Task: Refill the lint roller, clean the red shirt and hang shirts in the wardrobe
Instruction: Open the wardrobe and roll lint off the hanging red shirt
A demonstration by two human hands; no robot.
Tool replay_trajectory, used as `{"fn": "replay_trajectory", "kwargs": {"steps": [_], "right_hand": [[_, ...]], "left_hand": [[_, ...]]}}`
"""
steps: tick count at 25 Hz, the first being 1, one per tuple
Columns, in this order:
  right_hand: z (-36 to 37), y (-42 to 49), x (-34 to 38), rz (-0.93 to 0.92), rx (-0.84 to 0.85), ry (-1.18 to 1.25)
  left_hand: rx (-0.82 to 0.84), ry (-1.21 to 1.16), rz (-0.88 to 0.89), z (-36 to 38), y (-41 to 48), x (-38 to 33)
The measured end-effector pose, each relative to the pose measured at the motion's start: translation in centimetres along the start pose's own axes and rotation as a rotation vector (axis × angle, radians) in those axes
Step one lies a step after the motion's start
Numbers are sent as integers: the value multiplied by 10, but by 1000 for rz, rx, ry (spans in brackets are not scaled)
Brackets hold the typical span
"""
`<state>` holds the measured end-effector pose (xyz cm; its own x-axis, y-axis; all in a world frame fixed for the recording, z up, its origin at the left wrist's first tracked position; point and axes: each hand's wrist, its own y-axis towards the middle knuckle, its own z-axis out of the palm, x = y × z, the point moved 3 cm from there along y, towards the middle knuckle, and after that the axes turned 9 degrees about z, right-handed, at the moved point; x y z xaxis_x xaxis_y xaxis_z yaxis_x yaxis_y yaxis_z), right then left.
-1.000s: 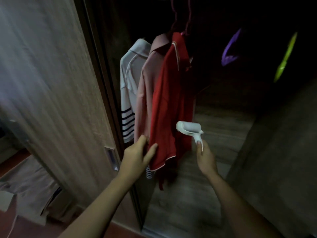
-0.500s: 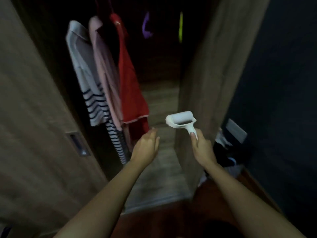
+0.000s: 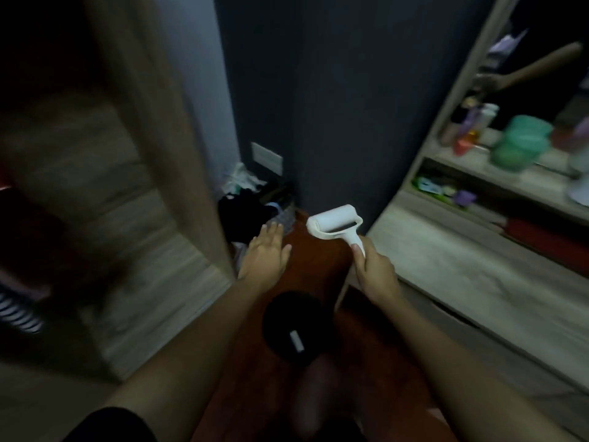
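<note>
Right hand [image 3: 376, 269] grips the lint roller [image 3: 334, 221] by its handle, mid-frame. Left hand [image 3: 267, 250] is flat and holds nothing. Wardrobe [image 3: 159, 154] at frame left, with a striped shirt [image 3: 19, 317] blurred at its lower edge. I judge the hanging done. Next, set the roller down, perhaps on the shelf [image 3: 478, 250] at right.

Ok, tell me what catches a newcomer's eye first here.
The white lint roller stands out at centre, its handle held in the right hand. The left hand is open beside it, holding nothing. Green tubs sit on the pale shelves at right.
</note>
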<state>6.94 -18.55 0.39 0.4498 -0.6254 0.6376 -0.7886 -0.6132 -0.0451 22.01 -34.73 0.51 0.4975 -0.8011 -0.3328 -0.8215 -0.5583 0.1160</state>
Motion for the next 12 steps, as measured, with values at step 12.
{"fn": "replay_trajectory", "kwargs": {"steps": [12], "right_hand": [[-140, 94, -274, 162, -108, -222]], "left_hand": [[231, -53, 142, 193, 145, -246]]}}
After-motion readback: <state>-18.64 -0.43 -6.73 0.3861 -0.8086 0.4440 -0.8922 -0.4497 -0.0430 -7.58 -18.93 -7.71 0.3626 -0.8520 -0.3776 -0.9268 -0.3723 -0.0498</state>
